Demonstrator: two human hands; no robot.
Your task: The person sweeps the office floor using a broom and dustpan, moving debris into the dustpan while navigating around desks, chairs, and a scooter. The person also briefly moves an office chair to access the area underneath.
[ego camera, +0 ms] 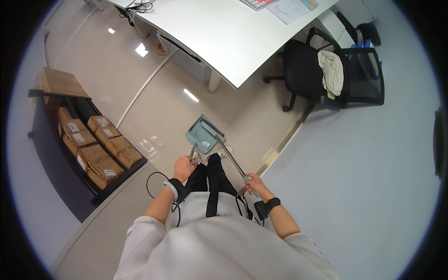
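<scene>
A blue-green long-handled dustpan [198,134] rests on the tiled floor just beyond my shoes, with a small whitish scrap [205,144] in its pan. My left hand [184,168] is closed around the upper end of the dustpan's handle. In my right hand [254,183] is the blue-green grip of a broom [232,158] with a metal pole. The pole slants down to the left, and the broom's head lies over the right side of the dustpan; its bristles are hard to make out.
A white desk [224,45] stands ahead, a black mesh office chair [302,70] with a pale cloth [330,74] at its right. On the left a dark shelf unit [63,157] holds several cardboard boxes [98,162]. A pale wall [343,182] rises close on my right.
</scene>
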